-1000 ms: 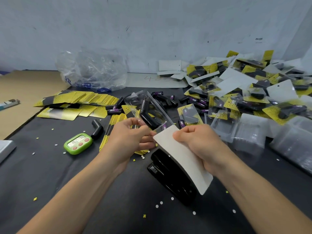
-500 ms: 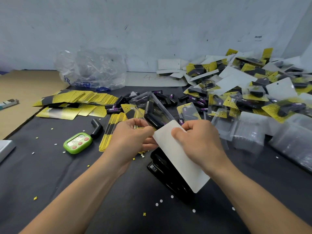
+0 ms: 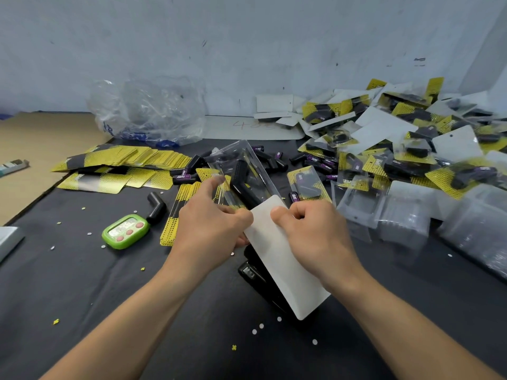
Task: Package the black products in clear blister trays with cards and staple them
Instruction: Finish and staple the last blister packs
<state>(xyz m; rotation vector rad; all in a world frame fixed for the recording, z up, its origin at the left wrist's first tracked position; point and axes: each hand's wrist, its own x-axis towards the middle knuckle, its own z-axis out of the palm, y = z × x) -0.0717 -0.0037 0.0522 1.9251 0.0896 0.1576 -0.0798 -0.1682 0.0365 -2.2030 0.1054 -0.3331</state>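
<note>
Low in the centre of the frame, a black stapler (image 3: pixel 258 285) lies on the dark table under a white-backed card (image 3: pixel 282 266). 2 hands hold the card tilted above it. The right hand (image 3: pixel 315 234) has thumb and curled fingers clamped on the card's upper edge. The left hand (image 3: pixel 211 231) curls round the lower end of the clear blister tray (image 3: pixel 247 160), where tray meets card. A black product (image 3: pixel 241 179) sits inside the tray.

The tray looks thin, springy and slick, and the card light and bendable, so both are best pinched at the flat rim. Empty trays (image 3: pixel 406 220) lie at the right, and finished packs (image 3: pixel 411 133) are piled at the upper right.
</note>
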